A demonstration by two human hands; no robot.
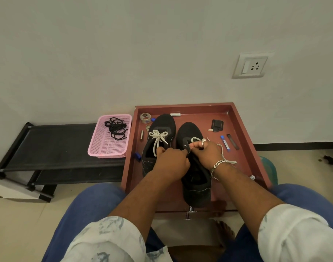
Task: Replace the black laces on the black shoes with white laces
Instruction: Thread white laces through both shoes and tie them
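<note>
Black laces (115, 128) lie in pink basket (108, 138) on shoe rack (57, 148). Red tray (243, 129): left shoe (158, 129) w/ white bow. Left hand (172, 160) & right hand (208, 155), curled, pinch white lace (196, 139) on right shoe (190, 132).

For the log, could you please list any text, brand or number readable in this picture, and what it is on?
None can be read.
Tape roll: coloured marks, too blurred.
Blue pen: white label, too small.
Shoes, pink basket, wall socket: no lettering visible.
</note>
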